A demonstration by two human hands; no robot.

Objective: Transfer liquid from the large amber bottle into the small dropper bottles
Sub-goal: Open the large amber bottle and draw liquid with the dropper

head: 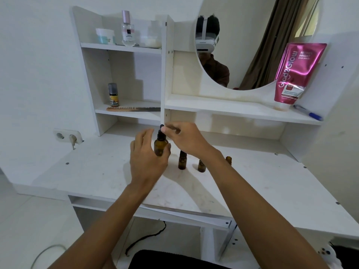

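Note:
The large amber bottle stands upright in the middle of the white desk, held around its body by my left hand. My right hand pinches the black dropper cap at the top of that bottle. Three small amber dropper bottles stand in a row just right of it: one in plain view, a second partly behind my right wrist, a third with an open neck showing behind my forearm.
White shelves rise behind the desk with a comb, a small spray can, jars and a perfume bottle. A round mirror, a pink tube and a pen are on the right. A wall socket sits left.

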